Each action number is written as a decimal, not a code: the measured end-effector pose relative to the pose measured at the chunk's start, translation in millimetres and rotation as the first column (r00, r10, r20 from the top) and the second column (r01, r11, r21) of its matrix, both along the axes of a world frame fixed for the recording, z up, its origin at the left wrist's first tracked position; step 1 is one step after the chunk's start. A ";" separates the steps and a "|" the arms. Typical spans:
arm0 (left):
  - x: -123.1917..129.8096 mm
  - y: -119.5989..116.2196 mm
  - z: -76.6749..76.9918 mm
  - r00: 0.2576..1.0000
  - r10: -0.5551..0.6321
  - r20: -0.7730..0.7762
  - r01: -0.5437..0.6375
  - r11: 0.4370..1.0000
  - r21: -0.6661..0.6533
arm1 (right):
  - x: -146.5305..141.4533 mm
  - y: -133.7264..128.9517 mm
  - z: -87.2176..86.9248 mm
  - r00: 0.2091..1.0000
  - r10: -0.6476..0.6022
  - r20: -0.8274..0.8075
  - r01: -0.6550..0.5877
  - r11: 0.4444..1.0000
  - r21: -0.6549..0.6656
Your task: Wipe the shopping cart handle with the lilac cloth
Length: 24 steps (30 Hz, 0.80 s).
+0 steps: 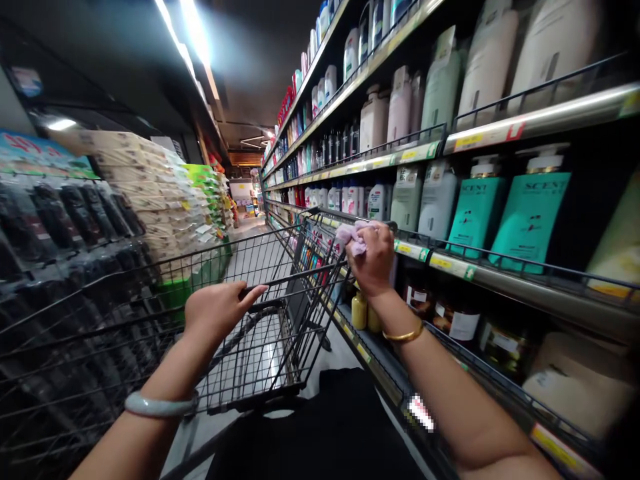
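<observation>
Left hand (214, 312) curled round cart rail (300, 274); right hand (373, 260) clutches bunched cloth (356, 239). Hold rail steady, keep cloth clear of teal bottles (530, 200) right of grip.

I count two bare hands, a left hand (210, 312) and a right hand (375, 257), with one crumpled pale lilac cloth (350, 233) and one black wire shopping cart (296, 270). Bangles come to two: one smooth pale grey-green ring (159, 405), one thin gold-coloured ring (404, 334). On the near shelving stand two turquoise pump bottles (530, 213), and above, two large cream-coloured bottles (487, 63). There's one blue sign with red digits (45, 155). The small mixed bottles farther along (340, 143) blur beyond counting.
</observation>
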<state>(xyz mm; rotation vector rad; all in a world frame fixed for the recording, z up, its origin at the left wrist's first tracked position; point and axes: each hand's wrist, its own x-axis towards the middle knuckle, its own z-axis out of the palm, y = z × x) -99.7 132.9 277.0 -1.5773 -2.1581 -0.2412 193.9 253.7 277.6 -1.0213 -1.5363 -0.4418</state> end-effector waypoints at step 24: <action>2.0 72.3 -20.8 0.989 0.147 -0.013 -0.141 0.964 0.226 | -66.9 108.8 -39.8 0.902 0.265 -0.340 -0.173 0.945 0.277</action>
